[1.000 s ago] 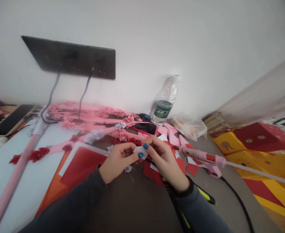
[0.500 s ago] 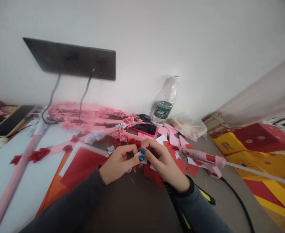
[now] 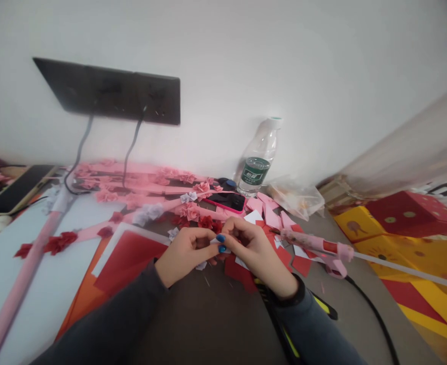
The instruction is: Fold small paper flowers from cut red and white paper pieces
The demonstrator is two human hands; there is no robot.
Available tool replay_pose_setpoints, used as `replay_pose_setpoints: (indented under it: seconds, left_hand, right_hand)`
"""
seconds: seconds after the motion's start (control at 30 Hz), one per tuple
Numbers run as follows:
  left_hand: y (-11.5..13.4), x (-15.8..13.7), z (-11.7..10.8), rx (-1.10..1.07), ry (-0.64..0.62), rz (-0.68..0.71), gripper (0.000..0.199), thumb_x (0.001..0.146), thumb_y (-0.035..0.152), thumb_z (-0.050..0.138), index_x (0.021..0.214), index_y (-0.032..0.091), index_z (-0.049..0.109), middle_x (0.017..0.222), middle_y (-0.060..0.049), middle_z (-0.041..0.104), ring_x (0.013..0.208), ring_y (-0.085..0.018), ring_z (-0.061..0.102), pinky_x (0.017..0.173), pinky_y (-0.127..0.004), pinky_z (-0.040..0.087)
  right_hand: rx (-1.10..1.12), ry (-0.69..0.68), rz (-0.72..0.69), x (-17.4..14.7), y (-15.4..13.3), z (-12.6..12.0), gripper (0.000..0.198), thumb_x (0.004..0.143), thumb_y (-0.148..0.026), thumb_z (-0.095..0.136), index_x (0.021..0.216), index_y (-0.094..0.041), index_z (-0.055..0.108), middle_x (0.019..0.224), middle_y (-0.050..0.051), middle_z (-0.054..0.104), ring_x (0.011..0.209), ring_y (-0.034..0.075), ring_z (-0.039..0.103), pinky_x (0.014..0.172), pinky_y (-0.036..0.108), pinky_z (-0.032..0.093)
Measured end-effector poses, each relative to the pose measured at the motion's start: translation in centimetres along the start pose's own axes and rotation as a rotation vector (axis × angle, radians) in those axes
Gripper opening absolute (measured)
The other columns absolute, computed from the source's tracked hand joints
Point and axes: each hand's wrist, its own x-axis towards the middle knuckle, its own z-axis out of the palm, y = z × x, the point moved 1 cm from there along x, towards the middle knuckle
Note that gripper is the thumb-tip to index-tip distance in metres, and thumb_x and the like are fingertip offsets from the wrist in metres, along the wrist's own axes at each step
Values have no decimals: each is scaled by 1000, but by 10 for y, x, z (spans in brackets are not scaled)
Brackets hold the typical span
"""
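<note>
Between the fingertips of both hands is a small piece of white paper (image 3: pixel 226 250), mostly covered by them. My left hand (image 3: pixel 187 256) pinches it from the left, and my right hand (image 3: pixel 250 251) pinches it from the right with the thumb on top. The two thumbs almost meet, their nails painted blue. Red paper pieces (image 3: pixel 238 274) lie on the table just under my right hand. Near my left fingers sit small white paper flowers (image 3: pixel 173 233). Right of my right hand a pink glue gun (image 3: pixel 318 246) rests with a glue stick out of its back.
Pink paper-wrapped sticks with paper flowers (image 3: pixel 140 200) lie along the wall. A water bottle (image 3: pixel 257 162) stands behind my hands, near a pink-edged phone (image 3: pixel 233 203). A yellow-and-black cutter (image 3: pixel 284 329) lies beneath my right forearm. Yellow and red boxes (image 3: pixel 406 243) are at the right.
My right thumb has shifted slightly left and down over the white paper. Both hands otherwise stay in the same place, still pinching it.
</note>
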Motion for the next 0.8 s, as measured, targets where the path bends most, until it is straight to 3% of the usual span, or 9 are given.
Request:
replay_pose_setpoints:
  seconds: [0.13,0.27,0.4,0.57,0.8]
  left_hand:
    - [3,0,1,-42,45,0,28,68,39,84,69,14,71,66,-5,72,62,-15,67,59,-25,55]
    - [4,1,2,-80,16,0,29,70,41,83,75,14,76,69,-6,74,65,-17,71,63,-25,57]
    - [2,2,2,-109,4,-7,36,74,47,78,88,14,78,79,-9,75,69,-20,73,66,-28,58]
    - [1,2,1,-103,86,2,33,75,44,77,90,14,79,85,-8,75,73,-18,71,69,-29,59]
    - [-2,3,1,-134,115,7,30,77,39,77,94,15,79,87,-7,74,75,-17,70,70,-28,59]
  right_hand:
    - [35,8,35,1,-1,0,32,87,-49,64,76,-20,55,60,-2,57,53,13,55,51,24,41]
    - [-94,80,-4,2,1,-2,23,87,-39,64,77,-19,60,57,-3,53,51,12,47,48,24,37]
    - [-304,175,-105,2,3,-4,15,88,-28,61,79,-18,67,60,-1,55,54,13,46,51,25,37]
    - [-505,234,-249,0,1,1,8,88,-20,63,86,-18,70,66,0,56,58,14,50,55,26,40]
    - [-472,220,-252,1,4,1,10,90,-17,61,92,-19,71,75,3,63,64,16,58,61,28,49]
